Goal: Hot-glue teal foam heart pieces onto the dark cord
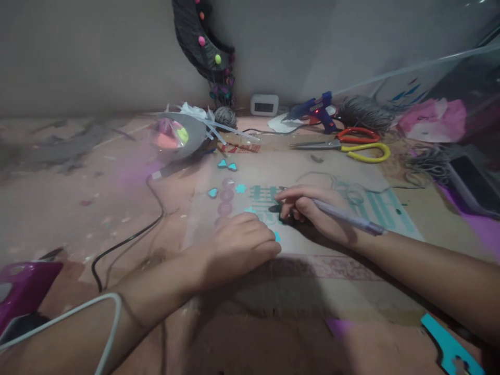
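In the head view, my left hand [246, 242] rests low over a patterned sheet [332, 245]. Its fingers are closed together and curl downward, hiding whatever is under the fingertips. A small turquoise flower piece [277, 237] peeks out beside them. My right hand [307, 205] grips a pale, see-through pen [347, 217] that slants back over the wrist. Dark shapes near those fingertips are too dim to make out. To the left on the sheet lie another turquoise flower cutout [240, 188], a turquoise heart [213, 192] and a pair of small turquoise shapes [227, 165].
Behind the sheet are scissors [365, 146] with red and yellow handles, a blue glue gun [318, 112], grey yarn [365, 113] and a white digital clock [264, 104]. A bowl [191, 138] stands back left. A black cord [128, 240] crosses the left; a turquoise piece [449, 346] lies front right.
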`<state>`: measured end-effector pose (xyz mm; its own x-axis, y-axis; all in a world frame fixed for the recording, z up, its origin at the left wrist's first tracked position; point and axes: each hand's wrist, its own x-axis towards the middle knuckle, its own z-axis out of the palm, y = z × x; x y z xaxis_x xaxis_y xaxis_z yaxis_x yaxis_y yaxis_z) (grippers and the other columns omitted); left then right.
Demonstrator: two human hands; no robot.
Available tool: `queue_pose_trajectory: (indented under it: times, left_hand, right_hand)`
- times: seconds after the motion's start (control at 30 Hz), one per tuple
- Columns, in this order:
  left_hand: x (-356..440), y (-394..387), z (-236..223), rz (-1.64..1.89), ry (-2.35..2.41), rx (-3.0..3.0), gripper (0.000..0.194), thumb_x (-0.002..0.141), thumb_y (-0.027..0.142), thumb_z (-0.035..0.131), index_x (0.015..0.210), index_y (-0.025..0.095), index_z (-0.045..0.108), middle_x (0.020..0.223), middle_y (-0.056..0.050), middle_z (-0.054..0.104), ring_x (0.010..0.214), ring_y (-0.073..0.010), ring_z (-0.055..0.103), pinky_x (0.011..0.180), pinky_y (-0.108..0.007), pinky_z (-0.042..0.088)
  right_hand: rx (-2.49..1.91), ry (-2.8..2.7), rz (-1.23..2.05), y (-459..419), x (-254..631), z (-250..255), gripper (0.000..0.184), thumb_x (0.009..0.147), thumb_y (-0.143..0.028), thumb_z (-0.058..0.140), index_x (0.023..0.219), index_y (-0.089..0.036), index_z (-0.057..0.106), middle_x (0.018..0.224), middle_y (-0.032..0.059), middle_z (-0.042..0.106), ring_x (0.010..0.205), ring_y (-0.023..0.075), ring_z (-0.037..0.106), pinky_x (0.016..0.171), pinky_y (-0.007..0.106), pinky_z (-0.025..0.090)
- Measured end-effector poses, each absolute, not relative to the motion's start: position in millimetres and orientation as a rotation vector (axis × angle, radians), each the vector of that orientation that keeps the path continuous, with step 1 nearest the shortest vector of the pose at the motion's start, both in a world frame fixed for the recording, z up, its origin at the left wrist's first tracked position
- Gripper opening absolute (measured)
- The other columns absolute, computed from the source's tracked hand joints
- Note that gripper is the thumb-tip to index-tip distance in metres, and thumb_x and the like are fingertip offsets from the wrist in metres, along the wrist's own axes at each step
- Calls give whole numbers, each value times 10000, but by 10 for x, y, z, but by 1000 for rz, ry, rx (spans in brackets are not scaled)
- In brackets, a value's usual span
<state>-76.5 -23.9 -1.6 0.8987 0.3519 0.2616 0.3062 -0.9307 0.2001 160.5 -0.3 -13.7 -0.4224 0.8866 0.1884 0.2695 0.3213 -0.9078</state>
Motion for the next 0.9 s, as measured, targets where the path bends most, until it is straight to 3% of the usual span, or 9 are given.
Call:
queue_pose_trajectory:
  times: [0.1, 0.27, 0.5, 0.63, 0.9]
  left_hand:
    - [-832, -181, -40, 634, 585, 2917, 182, 994, 271, 507, 999, 195, 672, 911, -14, 711, 846, -162, 599, 792, -311, 413]
    - [-907, -152, -45, 607, 598, 3004, 194, 968, 308, 547, 896, 210, 699, 731, 4, 636, 688, -167, 515, 650, -319, 344]
    - [-823, -184, -48, 491, 611, 2994, 253, 989, 261, 481, 878, 200, 701, 707, 3, 601, 644, -165, 476, 620, -314, 322]
    - [-819, -209, -39, 492, 640, 2992, 247, 992, 305, 476, 924, 193, 686, 700, 1, 593, 635, -170, 481, 622, -322, 329]
    - [-811, -259, -79, 305, 680, 3178, 266, 999, 312, 434, 894, 194, 648, 685, -8, 566, 596, -186, 471, 576, -345, 277]
  right_hand:
    - [-1039, -1901, 1098, -18, 1617, -97, 402, 997, -475, 433, 1113, -203, 706, 775, 27, 686, 666, 120, 598, 599, 249, 447]
    - [-1219, -1760, 1136, -142, 1533, 7, 89, 855, -278, 617, 862, -213, 557, 705, -4, 633, 611, 129, 593, 539, 243, 436]
    - [-1165, -1971, 1050, -185, 1482, 12, 215, 840, -264, 598, 697, -229, 442, 538, -56, 503, 452, 86, 437, 440, 223, 310]
    - [-1199, -2034, 881, -158, 1466, 41, 223, 808, -198, 576, 653, -227, 418, 526, -61, 476, 455, 78, 420, 458, 220, 312]
    - [-1273, -2086, 887, -173, 1454, 30, 205, 798, -233, 585, 651, -222, 442, 509, -64, 474, 438, 77, 413, 430, 211, 300]
